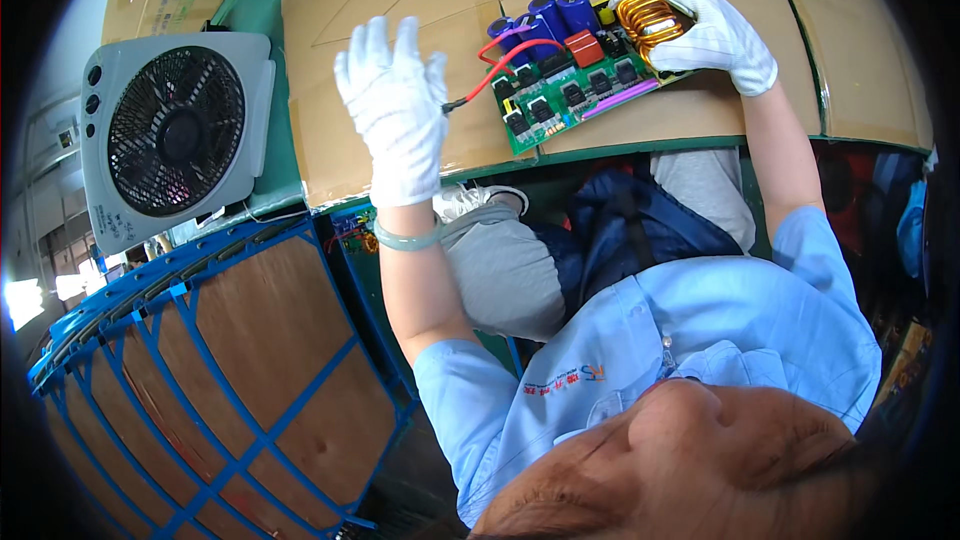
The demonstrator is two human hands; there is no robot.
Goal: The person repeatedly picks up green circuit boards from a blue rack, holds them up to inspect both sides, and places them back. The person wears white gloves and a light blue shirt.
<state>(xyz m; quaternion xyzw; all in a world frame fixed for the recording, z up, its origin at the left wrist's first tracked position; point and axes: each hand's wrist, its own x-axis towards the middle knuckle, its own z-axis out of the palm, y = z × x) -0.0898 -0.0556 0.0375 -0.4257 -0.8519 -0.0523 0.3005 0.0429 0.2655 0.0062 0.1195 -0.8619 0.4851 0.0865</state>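
Head cam: R hand (690, 28), fingers round copper-wound toroid (648, 22), prob. steadying PCB (556, 88); L hand (398, 105), fingers wide, red lead (491, 78) adjacent, contact unclear.

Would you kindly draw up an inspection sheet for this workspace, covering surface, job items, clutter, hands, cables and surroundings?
Surface: brown cardboard over a green surface.
Job's things: green circuit board bearing blue capacitors, a red block and a copper coil.
Clutter: grey box fan left of the cardboard; cartons behind it.
Hands: both gloved in white; left hand raised, fingers spread; right hand gripping the coil.
Cables: red lead from the board, its black end at the left hand; whether held is unclear.
Surroundings: blue-framed wooden panel, lower left.
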